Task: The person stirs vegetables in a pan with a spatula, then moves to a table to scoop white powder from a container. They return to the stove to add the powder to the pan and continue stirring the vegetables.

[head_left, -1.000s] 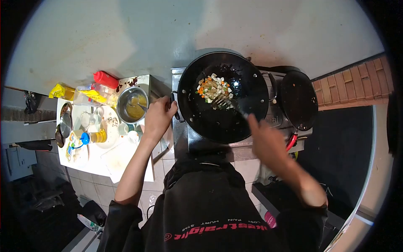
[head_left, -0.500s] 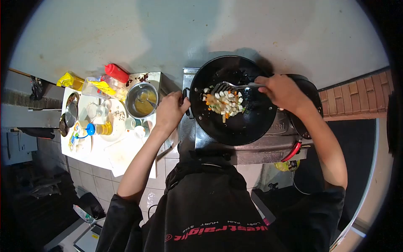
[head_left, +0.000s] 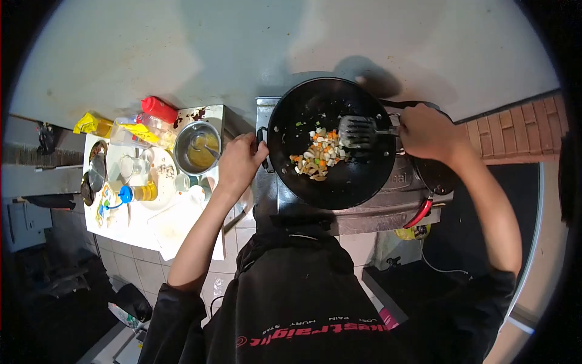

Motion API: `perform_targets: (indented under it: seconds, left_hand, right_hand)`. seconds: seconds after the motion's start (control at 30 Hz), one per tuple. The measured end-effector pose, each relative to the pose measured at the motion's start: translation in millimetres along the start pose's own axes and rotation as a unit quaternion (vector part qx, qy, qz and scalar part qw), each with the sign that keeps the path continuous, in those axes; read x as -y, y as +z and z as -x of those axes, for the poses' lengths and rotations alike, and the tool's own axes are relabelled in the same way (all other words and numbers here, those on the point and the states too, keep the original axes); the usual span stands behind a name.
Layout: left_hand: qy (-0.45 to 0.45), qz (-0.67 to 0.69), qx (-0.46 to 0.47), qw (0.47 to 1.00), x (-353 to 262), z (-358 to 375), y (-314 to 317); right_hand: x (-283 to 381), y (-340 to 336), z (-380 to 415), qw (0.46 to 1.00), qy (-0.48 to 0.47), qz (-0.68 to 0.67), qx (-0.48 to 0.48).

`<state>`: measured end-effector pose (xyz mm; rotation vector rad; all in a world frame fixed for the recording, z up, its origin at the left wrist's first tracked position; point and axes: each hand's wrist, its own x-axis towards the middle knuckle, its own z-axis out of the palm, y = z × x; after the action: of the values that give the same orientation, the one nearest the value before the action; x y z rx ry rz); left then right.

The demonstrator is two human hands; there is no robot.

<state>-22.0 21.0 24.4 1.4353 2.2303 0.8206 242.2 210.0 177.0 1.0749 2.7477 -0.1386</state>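
Observation:
A large black wok [head_left: 333, 188] sits on the steel stove, with diced white, orange and brown pieces of food [head_left: 321, 155] in its middle. My left hand [head_left: 240, 159] is closed on the wok's left handle [head_left: 263, 145]. My right hand [head_left: 429, 133] grips the handle of a slotted metal spatula [head_left: 359, 132]. The spatula's head lies inside the wok, just right of the food.
On the white table at left are a steel bowl [head_left: 199, 147] with yellow liquid and a ladle, a red bottle [head_left: 159, 109], a blue-capped bottle [head_left: 138, 193] and glasses. A second pan [head_left: 433, 177] with a red handle [head_left: 418, 213] is at right.
My right hand has moved right, drawing the spatula from the food's upper left to its right side. The food is spread differently. My left hand still holds the wok handle.

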Motion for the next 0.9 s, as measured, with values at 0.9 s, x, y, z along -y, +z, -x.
perform_targets:
  seconds: [0.9]
  left_hand:
    - [-0.013,-0.003,0.016,1.000,0,1,-4]
  right_hand:
    - [47,14,-7,0.943,-0.063,0.063,0.321]
